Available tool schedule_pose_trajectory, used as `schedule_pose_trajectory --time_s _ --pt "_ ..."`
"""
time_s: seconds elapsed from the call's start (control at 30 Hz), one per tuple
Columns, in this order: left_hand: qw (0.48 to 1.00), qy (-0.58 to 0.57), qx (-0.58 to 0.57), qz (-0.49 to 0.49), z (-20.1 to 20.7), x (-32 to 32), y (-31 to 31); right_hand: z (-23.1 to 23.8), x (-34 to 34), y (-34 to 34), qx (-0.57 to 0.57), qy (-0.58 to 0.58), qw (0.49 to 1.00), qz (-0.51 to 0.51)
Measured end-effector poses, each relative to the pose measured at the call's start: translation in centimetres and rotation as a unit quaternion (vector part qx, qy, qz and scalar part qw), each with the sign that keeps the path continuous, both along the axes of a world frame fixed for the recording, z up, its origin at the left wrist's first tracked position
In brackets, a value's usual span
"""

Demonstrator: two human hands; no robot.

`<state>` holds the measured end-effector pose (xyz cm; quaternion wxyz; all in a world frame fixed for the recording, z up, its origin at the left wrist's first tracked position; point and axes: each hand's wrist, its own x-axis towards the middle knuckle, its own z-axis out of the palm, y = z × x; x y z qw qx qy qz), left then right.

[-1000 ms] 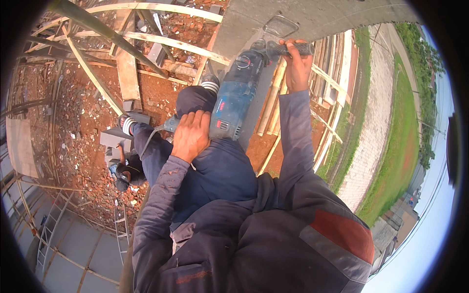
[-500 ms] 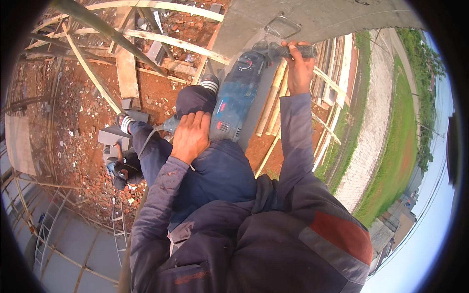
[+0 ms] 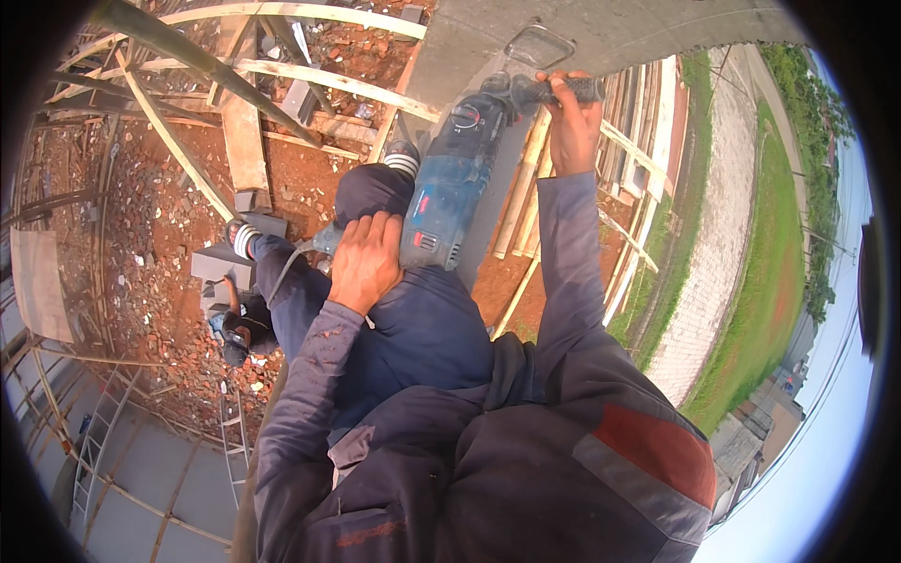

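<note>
Far left of the drill [image 3: 450, 202], a pale board [image 3: 40, 286] borders the red rubble [image 3: 164, 310]. Nearer the drill on that side, grey blocks [image 3: 221, 267] are piled; a second person [image 3: 249, 327] in dark clothing is beside them, one arm extended toward the pile. Wooden rails [image 3: 343, 84] cross the ground beyond, ahead and left of the drill.

The cord [image 3: 286, 267] leaves the drill's rear at its left. The left hand [image 3: 368, 263] is closed over the rear grip, just left of the blue housing; its fingertips are hidden from me.

The drill itself is between the two hands, rear end over the person's thigh [image 3: 418, 314], nose directed at the grey concrete [image 3: 648, 33]. I cannot tell whether a bit touches the surface. A metal loop [image 3: 565, 42] protrudes just ahead of the nose.

The side handle [image 3: 587, 91] projects right from the drill's front. The right hand [image 3: 574, 127] grips it, thumb and fingers wrapped around the bar.

Right of the drill are round poles [image 3: 528, 178] and stacked lumber [image 3: 638, 131], then, well apart from it, a paved strip [image 3: 709, 263] and grass [image 3: 765, 291].
</note>
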<state>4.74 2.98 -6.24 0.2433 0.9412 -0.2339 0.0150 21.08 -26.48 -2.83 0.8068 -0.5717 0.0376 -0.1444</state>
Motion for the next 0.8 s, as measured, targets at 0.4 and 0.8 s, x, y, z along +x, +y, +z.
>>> schedule_pose_trajectory --time_s 0.4,0.8 --pt "1.000 0.009 -0.008 0.010 -0.19 -0.18 -0.27 0.09 0.12 0.12 0.003 0.007 1.000 -0.004" --pt "1.000 0.024 -0.004 0.005 -0.29 -0.07 -0.37 -0.17 0.41 -0.39 -0.013 0.001 1.000 0.010"
